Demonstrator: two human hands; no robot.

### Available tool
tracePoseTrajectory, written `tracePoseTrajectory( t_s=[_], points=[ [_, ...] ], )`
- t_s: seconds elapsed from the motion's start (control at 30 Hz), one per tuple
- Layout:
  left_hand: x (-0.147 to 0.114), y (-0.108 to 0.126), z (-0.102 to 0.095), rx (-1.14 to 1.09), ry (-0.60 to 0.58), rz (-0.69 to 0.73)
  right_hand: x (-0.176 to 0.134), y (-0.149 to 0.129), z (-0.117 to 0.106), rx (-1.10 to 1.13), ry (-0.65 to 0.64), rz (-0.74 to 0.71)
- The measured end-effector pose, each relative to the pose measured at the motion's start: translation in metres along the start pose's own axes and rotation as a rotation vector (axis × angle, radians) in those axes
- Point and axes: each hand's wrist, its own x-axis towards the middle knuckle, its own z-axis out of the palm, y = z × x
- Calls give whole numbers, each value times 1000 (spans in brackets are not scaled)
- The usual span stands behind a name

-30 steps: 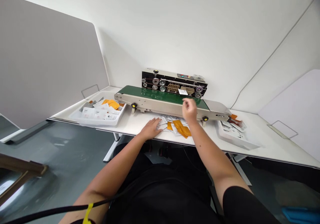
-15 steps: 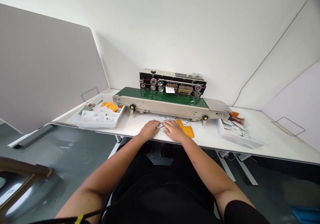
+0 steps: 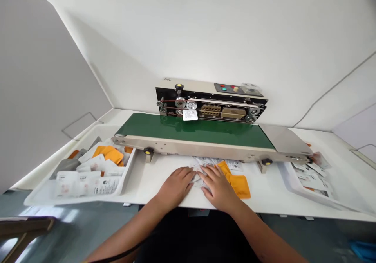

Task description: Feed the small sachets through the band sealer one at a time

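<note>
Standing at the far left, a grey panel (image 3: 38, 79) rises beside the table (image 3: 264, 196), with a brown wooden frame (image 3: 38, 226) below it near the floor. Next comes the left tray (image 3: 125, 179), white-walled and heaped with white packets, a few orange ones (image 3: 108, 154) lying on top. To its right begins the green belt (image 3: 205, 133), running across the table in front of the machine (image 3: 194, 85). A single white packet (image 3: 190, 115) sticks out from the machine's rollers above the belt.

Below the belt, the left hand (image 3: 176, 186) lies palm down, fingers out nearly straight and close together, tips against the pile of white packets (image 3: 204, 161); it is closed around nothing that shows. Just beside it the right hand (image 3: 219, 188) rests palm down on the same pile, fingers spread a little, gripping nothing visible. What lies under either palm cannot be told. Two orange packets (image 3: 241, 186) lie on the table just right of the right hand.

Farther right, the right tray (image 3: 317, 198) holds mostly white packets, partly under the belt's metal end plate (image 3: 284, 139).
</note>
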Motion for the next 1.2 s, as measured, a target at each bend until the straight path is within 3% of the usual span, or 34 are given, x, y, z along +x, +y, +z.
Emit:
tracePoseTrajectory(
  t_s=[0.4,0.77,1.0,1.2],
  points=[
    [13,-21,-5,-60,-40,-13,17,6,-7,28,-116,35],
    [26,0,-18,40,-53,5,6,15,-19,168,-74,46],
    [30,10,-21,53,-129,-28,2,28,-23,267,-91,20],
    [34,18,-26,10,-72,-33,2,30,-26,287,-47,-1]
  ],
)
